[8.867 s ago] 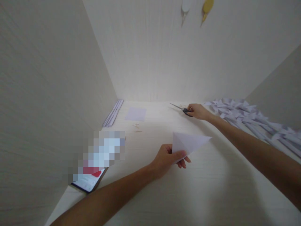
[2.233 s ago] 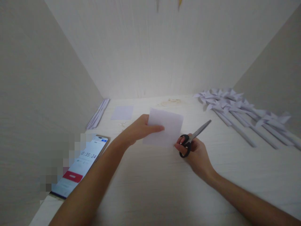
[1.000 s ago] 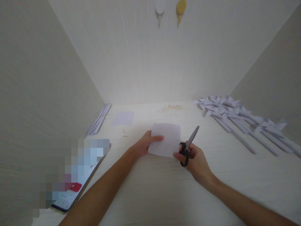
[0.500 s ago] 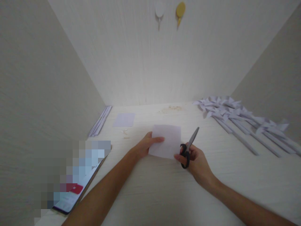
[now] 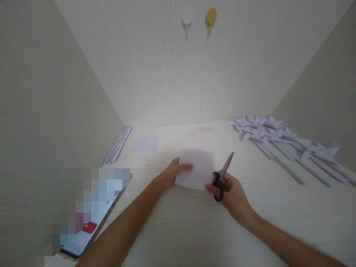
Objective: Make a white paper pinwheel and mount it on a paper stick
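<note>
A square sheet of white paper (image 5: 196,176) is held up over the table. My left hand (image 5: 172,173) grips its left side, thumb lying across the face and fingers hidden behind. My right hand (image 5: 232,191) has a pair of scissors (image 5: 226,165) with black handles, thumb through one loop and blades together, pointing up and away. The right thumb tip is at the sheet's lower right corner; whether it pinches the paper is unclear. Another square of paper (image 5: 146,143) lies flat behind, to the left.
Several paper pinwheels (image 5: 287,176) on rolled sticks lie at right. Paper sticks (image 5: 118,145) line the left wall. A phone (image 5: 91,230) leans at front left. Small wooden bits (image 5: 205,129) lie near the back wall, which carries a white hook (image 5: 187,16) and a yellow hook (image 5: 211,16).
The whole view has shifted slightly, with the wall hooks lower in the picture. My hands, the sheet and the scissors keep nearly the same pose.
</note>
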Demonstrator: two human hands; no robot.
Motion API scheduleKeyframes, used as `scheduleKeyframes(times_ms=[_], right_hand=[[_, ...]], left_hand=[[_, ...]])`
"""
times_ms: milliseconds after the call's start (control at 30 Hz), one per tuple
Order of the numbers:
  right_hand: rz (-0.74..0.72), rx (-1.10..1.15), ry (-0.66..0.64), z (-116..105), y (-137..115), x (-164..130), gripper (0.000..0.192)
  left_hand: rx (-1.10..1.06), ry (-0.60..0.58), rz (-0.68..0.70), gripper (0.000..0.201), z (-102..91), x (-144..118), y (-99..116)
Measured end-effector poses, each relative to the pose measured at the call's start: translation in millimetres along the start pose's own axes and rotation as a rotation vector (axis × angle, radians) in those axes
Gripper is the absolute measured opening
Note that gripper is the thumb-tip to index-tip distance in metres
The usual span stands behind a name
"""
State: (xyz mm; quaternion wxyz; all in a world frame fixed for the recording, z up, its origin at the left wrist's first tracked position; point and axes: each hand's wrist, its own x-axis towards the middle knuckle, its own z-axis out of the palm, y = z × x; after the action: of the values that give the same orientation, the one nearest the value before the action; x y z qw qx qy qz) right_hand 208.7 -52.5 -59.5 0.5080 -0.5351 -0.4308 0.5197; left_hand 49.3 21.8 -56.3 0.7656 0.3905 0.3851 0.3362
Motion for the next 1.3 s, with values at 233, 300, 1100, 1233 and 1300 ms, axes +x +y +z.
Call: scheduleKeyframes(times_ms=[233, 300, 1100, 1233, 1300], right_hand=[[-0.001, -0.002, -0.013, -0.5, 0.4, 0.7, 0.030], [0.012, 0.020, -0.037, -1.8, 2.5, 0.8, 0.029], [0.205, 0.465, -0.136, -4.8, 3.9, 7.5, 0.021], [0.196, 0.451, -0.144, -4.4, 3.0, 7.4, 0.021], [0.201, 0.431, -0.126, -4.0, 2.8, 7.3, 0.022]], left_hand=[[-0.005, -0.002, 0.010, 0.033, 0.5, -1.4, 0.5], [-0.007, 0.009, 0.002, 0.034, 0.5, -1.4, 0.6], [0.094, -0.025, -0.001, 0.034, 3.1, -0.3, -4.8], [0.072, -0.046, -0.004, 0.031, 4.4, -1.8, -4.0], [0.070, -0.040, -0.005, 0.031, 4.7, -1.7, -4.0]])
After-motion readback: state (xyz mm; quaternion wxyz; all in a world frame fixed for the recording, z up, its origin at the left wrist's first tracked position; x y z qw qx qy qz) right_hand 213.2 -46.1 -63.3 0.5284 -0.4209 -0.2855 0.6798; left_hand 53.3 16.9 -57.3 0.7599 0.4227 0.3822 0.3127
